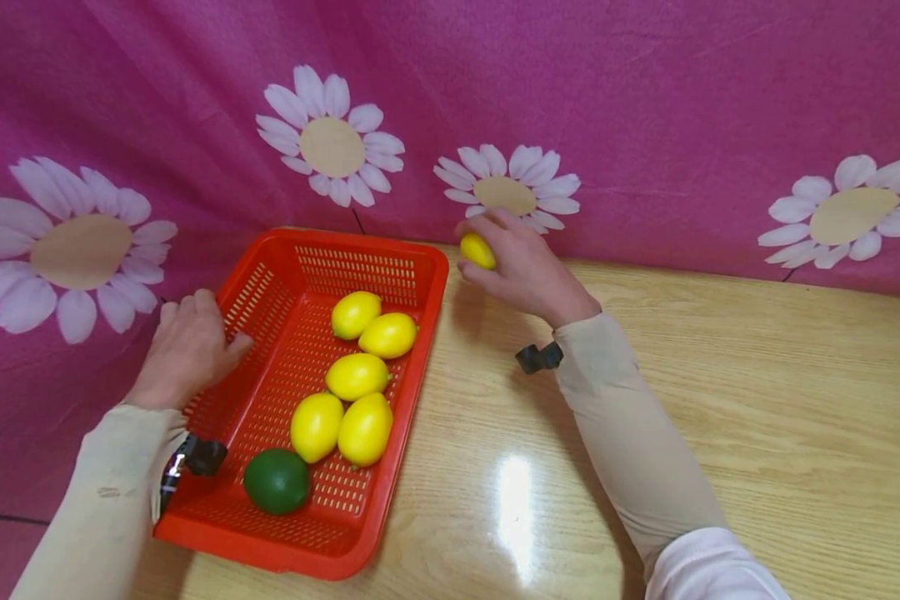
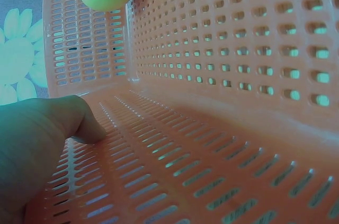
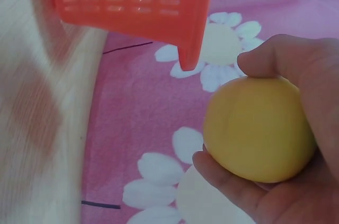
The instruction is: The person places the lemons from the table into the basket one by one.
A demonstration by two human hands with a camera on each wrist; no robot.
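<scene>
My right hand (image 1: 521, 262) grips a yellow lemon (image 3: 258, 128) just outside the far right corner of the red plastic basket (image 1: 412, 400), above the table. In the right wrist view the thumb and fingers curl round the fruit. My left hand (image 1: 187, 350) holds the basket's left rim, its thumb (image 2: 79, 121) reaching over the inside wall. Several yellow lemons (image 1: 357, 377) lie inside along the basket's right half. A dark green lime (image 1: 277, 482) rests near the basket's front end.
The basket stands on a light wooden table (image 1: 780, 400). Behind and to the left hangs a pink cloth (image 1: 645, 92) with large white daisies, close to the basket's back and left sides. A glare spot (image 1: 515, 508) shines on the tabletop.
</scene>
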